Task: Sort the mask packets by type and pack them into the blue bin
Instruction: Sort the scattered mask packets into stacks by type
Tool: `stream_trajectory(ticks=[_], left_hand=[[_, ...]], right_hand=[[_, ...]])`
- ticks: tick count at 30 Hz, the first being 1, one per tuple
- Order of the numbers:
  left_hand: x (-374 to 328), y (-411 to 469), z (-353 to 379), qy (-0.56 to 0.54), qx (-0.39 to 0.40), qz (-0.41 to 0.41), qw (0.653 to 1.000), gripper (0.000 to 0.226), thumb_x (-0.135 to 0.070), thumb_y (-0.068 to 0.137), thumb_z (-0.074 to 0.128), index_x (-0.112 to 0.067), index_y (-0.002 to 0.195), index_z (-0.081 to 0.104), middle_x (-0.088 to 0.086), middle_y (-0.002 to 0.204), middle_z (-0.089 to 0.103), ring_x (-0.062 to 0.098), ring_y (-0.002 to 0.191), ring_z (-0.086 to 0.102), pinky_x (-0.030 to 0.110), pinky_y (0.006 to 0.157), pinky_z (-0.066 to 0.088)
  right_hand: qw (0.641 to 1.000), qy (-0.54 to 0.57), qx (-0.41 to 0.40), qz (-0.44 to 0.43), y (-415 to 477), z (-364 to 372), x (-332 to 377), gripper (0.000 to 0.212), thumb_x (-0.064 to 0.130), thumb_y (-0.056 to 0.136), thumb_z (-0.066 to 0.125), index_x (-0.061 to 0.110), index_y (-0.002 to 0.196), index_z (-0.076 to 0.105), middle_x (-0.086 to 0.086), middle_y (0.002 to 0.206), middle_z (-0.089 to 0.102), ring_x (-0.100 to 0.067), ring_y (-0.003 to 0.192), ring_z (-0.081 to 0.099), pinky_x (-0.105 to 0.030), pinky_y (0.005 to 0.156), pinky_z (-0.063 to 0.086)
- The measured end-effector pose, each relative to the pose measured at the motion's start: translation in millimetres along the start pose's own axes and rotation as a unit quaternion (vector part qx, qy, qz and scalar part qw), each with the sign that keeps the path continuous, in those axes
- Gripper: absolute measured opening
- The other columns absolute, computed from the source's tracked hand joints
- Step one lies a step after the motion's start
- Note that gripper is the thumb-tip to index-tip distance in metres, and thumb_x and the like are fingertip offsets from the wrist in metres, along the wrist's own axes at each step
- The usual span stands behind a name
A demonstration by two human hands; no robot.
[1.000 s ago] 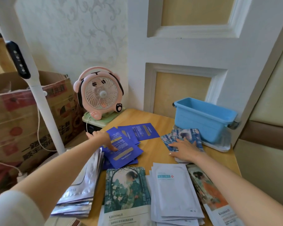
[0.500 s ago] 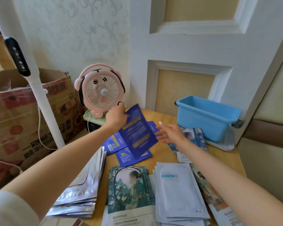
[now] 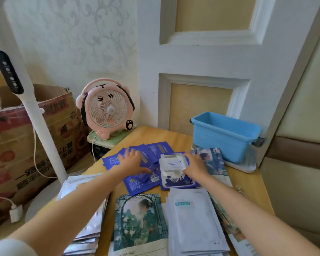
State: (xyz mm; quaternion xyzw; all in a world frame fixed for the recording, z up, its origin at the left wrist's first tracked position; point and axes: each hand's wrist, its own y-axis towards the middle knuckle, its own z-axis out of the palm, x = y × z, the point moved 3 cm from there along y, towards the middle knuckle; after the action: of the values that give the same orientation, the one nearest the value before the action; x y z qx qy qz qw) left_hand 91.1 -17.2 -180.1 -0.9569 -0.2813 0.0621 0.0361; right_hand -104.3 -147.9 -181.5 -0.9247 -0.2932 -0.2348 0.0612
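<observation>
Two hands rest mid-desk (image 3: 174, 137): the left hand (image 3: 132, 161) flat, fingers spread, on the dark blue packets (image 3: 161, 148), the right hand (image 3: 194, 166) on a white-fronted packet's (image 3: 172, 167) right edge, grip too blurred to tell, with the blue bin (image 3: 220, 143) just behind at the far right corner.

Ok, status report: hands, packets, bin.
Left hand flat on dark blue packets. Right hand on white-fronted packet. Blue bin back right, illustrated packets lying before it.
</observation>
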Motion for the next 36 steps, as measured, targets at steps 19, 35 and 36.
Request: stream_trajectory(ticks=[19, 35, 36], left_hand=[[-40.6, -28.2, -68.7, -0.601, -0.116, -0.005, 0.791, 0.028, -0.023, 0.096, 0.051, -0.001, 0.112, 0.059, 0.014, 0.087, 0.064, 0.023, 0.067, 0.06, 0.032, 0.061, 0.052], [-13.4, -7.2, 19.0, 0.003, 0.072, -0.021, 0.997, 0.099, -0.069, 0.079, 0.049, -0.006, 0.146, 0.015, 0.018, 0.153, 0.013, 0.039, 0.141, 0.013, 0.05, 0.113, 0.021], [-15.7, -6.7, 22.7, 0.028, 0.053, -0.016, 0.998, 0.089, -0.064, 0.085, 0.045, -0.005, 0.146, 0.018, 0.018, 0.152, 0.016, 0.039, 0.14, 0.017, 0.05, 0.112, 0.024]], right_hand=[[0.856, 0.491, 0.161, -0.026, -8.2, -27.5, 24.4, 0.045, 0.046, 0.09, 0.053, 0.021, 0.128, 0.052, -0.006, 0.124, 0.063, -0.025, 0.111, 0.061, -0.041, 0.093, 0.051], [0.998, -0.01, -0.058, -0.006, -6.2, -13.8, -1.3, 0.068, 0.012, 0.076, 0.074, 0.014, 0.135, 0.04, -0.009, 0.134, 0.045, -0.028, 0.12, 0.045, -0.035, 0.092, 0.042], [0.99, -0.076, -0.073, -0.088, -11.3, -9.0, 4.4, 0.072, 0.016, 0.078, 0.073, 0.022, 0.14, 0.035, -0.005, 0.14, 0.04, -0.026, 0.128, 0.038, -0.036, 0.1, 0.037]])
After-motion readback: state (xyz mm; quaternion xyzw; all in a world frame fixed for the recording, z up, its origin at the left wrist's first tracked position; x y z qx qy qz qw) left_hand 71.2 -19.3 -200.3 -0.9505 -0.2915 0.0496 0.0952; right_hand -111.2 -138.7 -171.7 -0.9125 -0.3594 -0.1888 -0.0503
